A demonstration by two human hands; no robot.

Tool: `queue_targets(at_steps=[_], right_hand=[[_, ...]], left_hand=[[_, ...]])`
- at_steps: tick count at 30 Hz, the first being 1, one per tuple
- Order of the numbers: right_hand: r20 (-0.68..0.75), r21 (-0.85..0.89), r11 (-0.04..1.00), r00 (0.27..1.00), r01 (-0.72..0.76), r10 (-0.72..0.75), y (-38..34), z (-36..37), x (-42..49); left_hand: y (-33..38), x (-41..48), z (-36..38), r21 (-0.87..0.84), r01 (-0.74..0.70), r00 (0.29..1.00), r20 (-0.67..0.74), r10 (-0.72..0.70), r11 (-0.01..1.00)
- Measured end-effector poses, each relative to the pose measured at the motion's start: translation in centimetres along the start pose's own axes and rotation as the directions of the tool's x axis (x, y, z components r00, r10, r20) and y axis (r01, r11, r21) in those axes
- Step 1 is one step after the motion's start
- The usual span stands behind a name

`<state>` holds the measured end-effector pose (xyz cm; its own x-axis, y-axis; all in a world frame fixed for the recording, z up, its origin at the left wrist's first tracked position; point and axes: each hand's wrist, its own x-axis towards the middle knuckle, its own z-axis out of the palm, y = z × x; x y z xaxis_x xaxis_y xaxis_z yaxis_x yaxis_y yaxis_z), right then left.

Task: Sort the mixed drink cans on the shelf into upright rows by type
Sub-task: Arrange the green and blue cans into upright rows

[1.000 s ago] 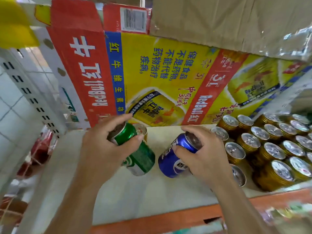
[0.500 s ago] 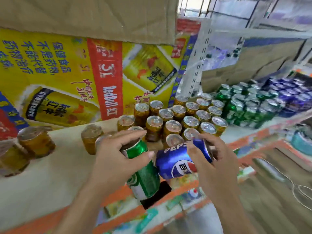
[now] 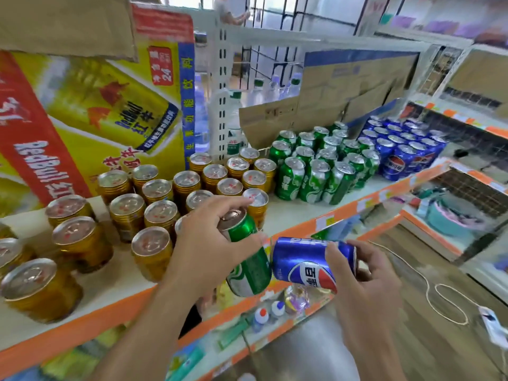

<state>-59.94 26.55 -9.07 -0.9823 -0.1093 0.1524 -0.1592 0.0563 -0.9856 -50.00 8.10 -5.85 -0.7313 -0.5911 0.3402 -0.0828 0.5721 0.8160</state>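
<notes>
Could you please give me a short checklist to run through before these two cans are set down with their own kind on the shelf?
1. Left hand holds the green can firmly: ok, fingers wrapped round it.
2. Right hand holds the blue can firmly: ok.
3. Held cans upright for placing: not ok, the green one is tilted and the blue one lies sideways.
4. Green rows standing upright to join: ok.
5. Blue rows standing upright, farther right: ok.
6. Bare shelf in front of the green rows: ok; free room by the blue rows: cannot tell.
</notes>
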Motion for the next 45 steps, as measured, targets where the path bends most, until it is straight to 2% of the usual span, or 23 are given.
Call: queue_targets(at_steps=[7,12,17,22,25,28,32,35,39,42,45], right_hand=[[0.023,-0.124,0.991,0.999,0.048,-0.045,2.5,-3.0,9.4],[0.042,-0.220,0.971,0.996,0.092,-0.085,3.6,-4.4,17.1],[-0.005,-0.205,0.973,0.994,0.108,-0.111,4.9,-5.0,23.9],[-0.009,-0.250,0.956,0.986,0.157,-0.164,5.1,-5.6,29.6],[0.007,-0.265,0.937,0.972,0.228,-0.235,4.6,-5.4,33.2],[0.013,-0.244,0.916,0.946,0.318,-0.325,4.0,-4.6,37.1],[0.035,-0.219,0.864,0.888,0.454,-0.458,3.4,-3.2,42.5],[0.067,-0.190,0.846,0.866,0.499,-0.495,3.8,-2.2,46.6],[0.118,-0.126,0.844,0.853,0.521,-0.509,5.0,-1.5,52.2],[0.159,-0.080,0.824,0.823,0.562,-0.546,6.1,-1.1,56.3],[0.196,-0.073,0.814,0.809,0.576,-0.554,6.6,-0.5,59.8]], left_hand=[[0.0,6.8,10.1,0.187,-0.054,0.999,0.018,0.051,0.981],[-1.0,12.4,16.3,0.316,-0.034,0.997,0.072,0.012,0.948],[-2.9,16.0,20.7,0.461,-0.006,0.999,0.031,-0.009,0.887],[-3.2,17.3,23.6,0.486,0.032,0.998,-0.057,-0.005,0.873],[-3.0,17.3,24.0,0.508,0.068,0.994,-0.105,-0.017,0.859],[-2.2,17.7,24.1,0.595,0.117,0.991,-0.123,-0.054,0.795],[0.6,20.5,25.4,0.609,0.152,0.984,-0.165,-0.063,0.778],[3.0,24.1,28.5,0.604,0.070,0.997,-0.072,-0.033,0.794],[6.6,29.7,34.6,0.587,-0.019,0.986,0.143,-0.081,0.809],[6.8,34.2,39.1,0.622,-0.058,0.960,0.248,-0.126,0.781],[5.9,37.5,42.1,0.701,-0.014,0.932,0.268,-0.245,0.713]])
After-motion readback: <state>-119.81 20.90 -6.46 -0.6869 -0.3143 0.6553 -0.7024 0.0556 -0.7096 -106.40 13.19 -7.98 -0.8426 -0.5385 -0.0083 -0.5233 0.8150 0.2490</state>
